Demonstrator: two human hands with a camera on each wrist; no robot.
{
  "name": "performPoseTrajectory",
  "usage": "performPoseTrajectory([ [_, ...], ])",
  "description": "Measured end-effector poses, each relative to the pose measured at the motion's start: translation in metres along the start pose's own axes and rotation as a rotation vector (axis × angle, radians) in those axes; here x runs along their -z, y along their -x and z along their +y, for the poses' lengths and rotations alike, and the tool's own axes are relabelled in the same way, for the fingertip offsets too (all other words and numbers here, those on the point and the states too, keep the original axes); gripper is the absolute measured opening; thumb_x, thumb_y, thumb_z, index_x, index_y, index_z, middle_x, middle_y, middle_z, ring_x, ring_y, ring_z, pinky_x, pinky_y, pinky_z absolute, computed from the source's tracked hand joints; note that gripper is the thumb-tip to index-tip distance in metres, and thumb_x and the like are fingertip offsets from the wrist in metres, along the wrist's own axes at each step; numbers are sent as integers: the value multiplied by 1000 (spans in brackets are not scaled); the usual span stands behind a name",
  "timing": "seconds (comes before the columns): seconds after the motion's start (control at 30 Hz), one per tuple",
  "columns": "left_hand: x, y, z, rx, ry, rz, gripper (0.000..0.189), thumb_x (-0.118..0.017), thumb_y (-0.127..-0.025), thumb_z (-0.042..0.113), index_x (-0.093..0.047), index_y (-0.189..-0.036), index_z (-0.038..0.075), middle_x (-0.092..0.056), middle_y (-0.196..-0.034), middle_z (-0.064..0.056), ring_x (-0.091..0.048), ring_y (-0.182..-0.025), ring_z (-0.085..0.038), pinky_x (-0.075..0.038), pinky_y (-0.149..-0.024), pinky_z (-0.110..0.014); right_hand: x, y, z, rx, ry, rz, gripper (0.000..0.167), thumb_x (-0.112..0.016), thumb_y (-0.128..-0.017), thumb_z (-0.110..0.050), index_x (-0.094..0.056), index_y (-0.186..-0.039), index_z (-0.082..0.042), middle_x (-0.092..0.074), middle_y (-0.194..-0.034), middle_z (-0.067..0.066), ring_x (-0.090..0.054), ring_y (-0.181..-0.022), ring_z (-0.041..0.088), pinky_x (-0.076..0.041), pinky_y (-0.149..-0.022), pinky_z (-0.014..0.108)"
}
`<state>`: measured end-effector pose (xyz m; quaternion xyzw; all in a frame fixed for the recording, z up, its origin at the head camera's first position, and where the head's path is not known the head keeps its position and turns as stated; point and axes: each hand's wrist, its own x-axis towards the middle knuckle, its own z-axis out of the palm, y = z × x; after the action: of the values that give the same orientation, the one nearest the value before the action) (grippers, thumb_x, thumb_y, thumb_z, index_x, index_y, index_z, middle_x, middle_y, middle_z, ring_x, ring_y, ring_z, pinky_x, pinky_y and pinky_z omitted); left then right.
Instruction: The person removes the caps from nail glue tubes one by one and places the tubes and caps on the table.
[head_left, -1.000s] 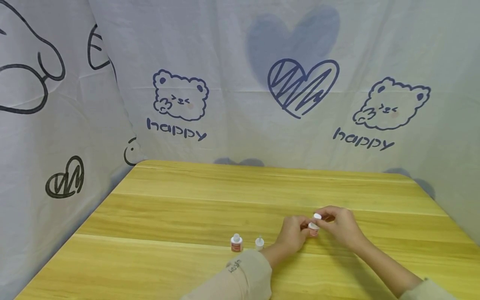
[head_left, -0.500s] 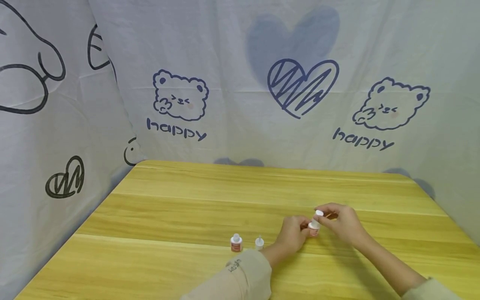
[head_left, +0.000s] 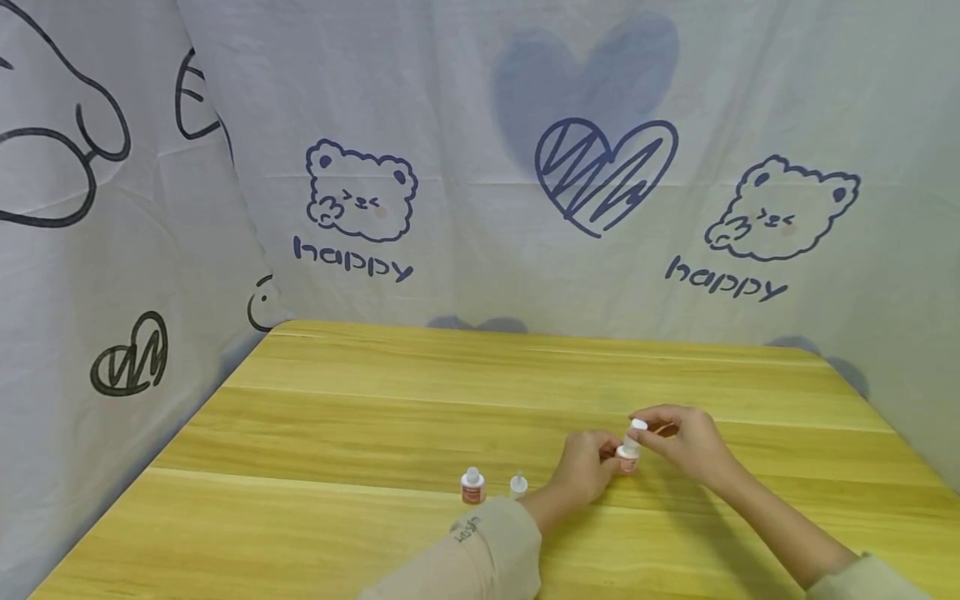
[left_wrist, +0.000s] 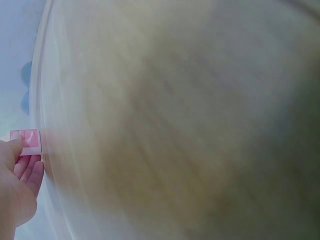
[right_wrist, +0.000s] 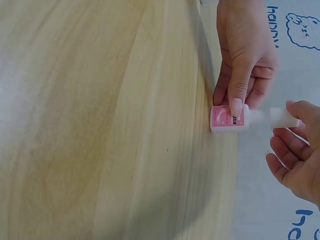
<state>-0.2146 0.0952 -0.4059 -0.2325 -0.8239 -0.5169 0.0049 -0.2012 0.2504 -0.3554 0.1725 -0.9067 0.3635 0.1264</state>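
My left hand (head_left: 585, 471) grips a small white bottle with a pink label (right_wrist: 227, 118), its thumb lying across the label in the right wrist view. The bottle stands upright on the table. Between the thumb and fingers of my right hand (head_left: 686, 443) is a white cap (right_wrist: 284, 118), pinched just above the bottle and in line with its pale neck (right_wrist: 256, 117). In the left wrist view only the left hand with the pink-labelled bottle (left_wrist: 30, 140) shows at the left edge; the cap is out of that view.
A second small bottle with a red label and white top (head_left: 472, 487) stands on the wooden table (head_left: 337, 433), left of my left forearm. Beside it is a small white piece with a thin tip (head_left: 519, 485), close to the sleeve (head_left: 498, 546). Printed cloth (head_left: 480, 250) hangs behind.
My right hand has risen slightly with the cap, so more of the pale neck shows between cap and bottle. The left hand and its bottle have stayed in place.
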Motion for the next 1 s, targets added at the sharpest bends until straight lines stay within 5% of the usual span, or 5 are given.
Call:
performPoseTrajectory([
  [0.23,0,1,0,-1,-41,14,12,-69,-81,7,-70,-89,-1,-72,-85,-8,-58,-70,1,-46,-62,-7,2,0,0,-17,11,4,15,-70,-82,-8,-70,-93,1,-70,-83,10,-57,-70,0,-52,-62,18],
  [1.0,-1,-1,-1,13,36,-5,13,-68,-81,8,-70,-89,-2,-73,-85,-8,-58,-69,3,-47,-62,-7,9,2,-1,-74,10,17,18,-68,-85,-12,-68,-96,2,-71,-90,12,-56,-74,-5,-52,-65,17],
])
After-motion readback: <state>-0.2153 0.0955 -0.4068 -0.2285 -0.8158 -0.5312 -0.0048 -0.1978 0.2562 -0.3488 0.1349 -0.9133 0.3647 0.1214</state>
